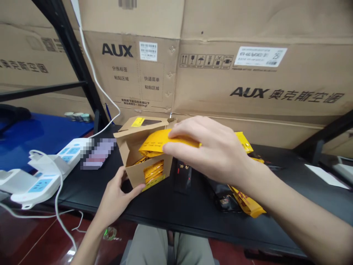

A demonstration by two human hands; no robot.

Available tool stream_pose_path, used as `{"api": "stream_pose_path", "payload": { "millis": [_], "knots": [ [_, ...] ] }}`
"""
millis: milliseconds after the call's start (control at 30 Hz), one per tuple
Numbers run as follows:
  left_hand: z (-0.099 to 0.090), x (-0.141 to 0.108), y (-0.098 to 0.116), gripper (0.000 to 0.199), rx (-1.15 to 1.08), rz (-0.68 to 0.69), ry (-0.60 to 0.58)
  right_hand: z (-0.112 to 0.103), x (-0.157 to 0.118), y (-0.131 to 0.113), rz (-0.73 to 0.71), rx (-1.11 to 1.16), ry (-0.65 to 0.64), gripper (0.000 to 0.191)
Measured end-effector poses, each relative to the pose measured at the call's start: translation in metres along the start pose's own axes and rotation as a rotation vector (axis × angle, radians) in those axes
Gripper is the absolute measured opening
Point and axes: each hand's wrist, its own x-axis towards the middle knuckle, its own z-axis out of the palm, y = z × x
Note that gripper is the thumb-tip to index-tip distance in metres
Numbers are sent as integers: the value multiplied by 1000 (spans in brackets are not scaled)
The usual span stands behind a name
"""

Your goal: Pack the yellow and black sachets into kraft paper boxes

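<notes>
A brown cardboard box [135,176] stands tilted on the desk with its top flaps open. Through its cut-out window show several stacked yellow packets [154,172]. My left hand [118,195] grips the box at its lower left, thumb on the front bottom edge. Above the opening, my right hand [212,147] is closed on a yellow packet [154,141], whose near end hangs over the box's mouth. Beneath and right of that hand lie black packets [227,204] and more yellow packets [249,206], partly hidden by my forearm. A dark packet [183,175] lies beside the box.
A white power strip [41,184] with plugged-in chargers and cables [57,198] lies at the left. Near it is a blurred-out flat item [99,152]. Large cardboard cartons [204,81] stand behind the black desk [154,208]. White paper [327,176] lies at the right.
</notes>
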Motion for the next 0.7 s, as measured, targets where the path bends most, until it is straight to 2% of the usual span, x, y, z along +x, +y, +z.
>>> {"api": "stream_pose_path", "payload": {
  "millis": [67,133,233,300,433,567,633,700],
  "knots": [
    [0,0,2,53,-1,8,1,4,17,-5,-61,31,-97,30],
    [0,1,3,51,-6,13,-3,5,33,-12,-39,81,-214,27],
    [-1,1,4,50,-17,9,-10,7,54,-20,109,154,-411,25],
    [-1,1,4,51,-17,3,-11,10,65,-23,233,225,-495,28],
    [-2,0,5,55,-30,7,-14,21,79,-24,414,364,-511,34],
    [-2,0,6,56,-43,10,-4,29,87,-32,541,360,-561,44],
    [-2,1,6,56,-43,9,0,29,90,-37,565,293,-585,40],
    [-1,1,6,56,-49,10,-2,27,91,-40,536,221,-604,27]
  ]
}}
